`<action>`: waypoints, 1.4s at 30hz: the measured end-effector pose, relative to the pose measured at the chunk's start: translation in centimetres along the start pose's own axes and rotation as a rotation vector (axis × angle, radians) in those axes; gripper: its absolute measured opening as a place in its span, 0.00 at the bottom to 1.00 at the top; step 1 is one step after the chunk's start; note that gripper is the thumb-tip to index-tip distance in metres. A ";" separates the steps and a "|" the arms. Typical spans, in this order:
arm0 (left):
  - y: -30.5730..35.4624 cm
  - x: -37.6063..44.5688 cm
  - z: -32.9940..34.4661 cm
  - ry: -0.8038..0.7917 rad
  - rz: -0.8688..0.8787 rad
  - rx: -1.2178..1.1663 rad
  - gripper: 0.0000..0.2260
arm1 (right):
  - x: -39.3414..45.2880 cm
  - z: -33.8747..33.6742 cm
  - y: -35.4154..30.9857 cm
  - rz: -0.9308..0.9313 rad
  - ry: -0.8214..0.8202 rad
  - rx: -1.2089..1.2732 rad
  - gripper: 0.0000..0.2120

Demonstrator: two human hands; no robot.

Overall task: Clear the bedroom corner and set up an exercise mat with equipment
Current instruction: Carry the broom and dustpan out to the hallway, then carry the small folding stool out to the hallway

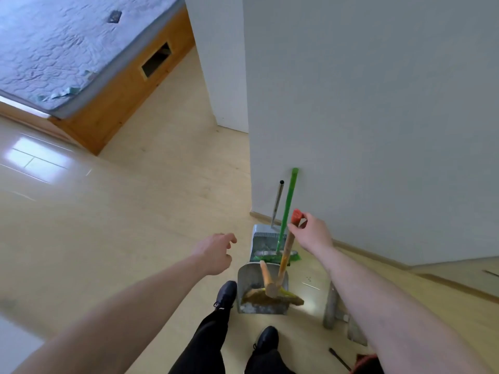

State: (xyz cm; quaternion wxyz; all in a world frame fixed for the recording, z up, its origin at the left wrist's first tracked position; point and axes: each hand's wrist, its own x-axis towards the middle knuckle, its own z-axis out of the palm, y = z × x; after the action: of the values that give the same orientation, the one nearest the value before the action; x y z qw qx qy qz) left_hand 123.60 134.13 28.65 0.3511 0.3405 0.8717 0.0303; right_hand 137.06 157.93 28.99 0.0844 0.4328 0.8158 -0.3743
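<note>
While the right hand (310, 233) pinches the red-capped top of a broom handle (285, 252), the head view shows the broom standing nearly upright, its brown bristle head (272, 299) resting in a metal dustpan (247, 282) on the floor by the wall. It looks like a light, stiff thing, top-heavy to steer from the cap, so a grip lower on the shaft would likely control it better. The left hand (216, 252) hangs loosely curled beside it, holding nothing. That dustpan holds the bristles and its own short wooden handle (266, 275). Behind it a second grey dustpan (260, 236) holds a green broom (287, 209), both leaning against the wall.
</note>
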 end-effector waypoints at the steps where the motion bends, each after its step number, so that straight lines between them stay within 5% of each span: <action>1: -0.1 0.1 -0.3 0.008 -0.002 0.002 0.23 | 0.5 -0.3 -0.2 0.011 -0.003 0.011 0.17; 9: -0.6 0.0 -2.9 0.090 -0.034 -0.031 0.22 | 1.2 -1.0 0.5 0.107 -0.065 -0.042 0.21; 25: -3.1 -7.9 -2.8 0.188 -0.152 -0.133 0.23 | -6.6 0.2 -3.9 -0.134 -0.256 -0.215 0.23; 33: -10.3 -14.7 -5.3 0.300 -0.229 -0.166 0.22 | -10.8 3.3 -14.1 -0.311 -0.384 -0.369 0.25; 42: -26.6 -21.4 -11.9 0.463 -0.376 -0.264 0.21 | -11.7 10.5 -33.2 -0.571 -0.399 -0.451 0.24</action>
State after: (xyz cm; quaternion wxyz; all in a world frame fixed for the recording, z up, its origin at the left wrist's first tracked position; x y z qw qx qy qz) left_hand 112.03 102.83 42.45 0.1843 0.1091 0.9645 0.1545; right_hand 116.73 131.83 44.82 0.2263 0.0786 0.9322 -0.2712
